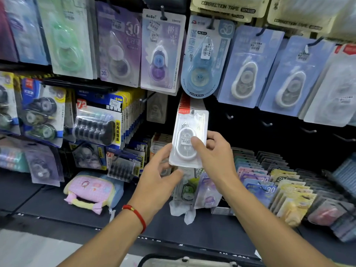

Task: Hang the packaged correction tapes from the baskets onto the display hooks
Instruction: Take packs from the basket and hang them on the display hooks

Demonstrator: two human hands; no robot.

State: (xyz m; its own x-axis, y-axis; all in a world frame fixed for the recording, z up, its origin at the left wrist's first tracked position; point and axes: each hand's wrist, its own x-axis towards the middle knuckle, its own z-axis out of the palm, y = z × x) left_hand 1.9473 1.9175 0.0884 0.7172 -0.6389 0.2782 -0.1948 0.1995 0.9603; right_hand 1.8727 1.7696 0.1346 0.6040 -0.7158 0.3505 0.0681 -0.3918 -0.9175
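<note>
Both my hands hold white tape pack [189,137] below blue pack [205,58]: left hand [159,170] fingers curl under it, right hand [213,151] thumb presses front.

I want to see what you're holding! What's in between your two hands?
A white packaged correction tape sits between them in the head view. The left hand holds its lower left edge, and the right hand grips its right side, thumb across the front.

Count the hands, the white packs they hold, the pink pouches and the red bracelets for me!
Hands: 2, the left hand and the right hand
White pack: 1, held by both hands
Pink pouch: 1
Red bracelet: 1
Total: 5
</note>
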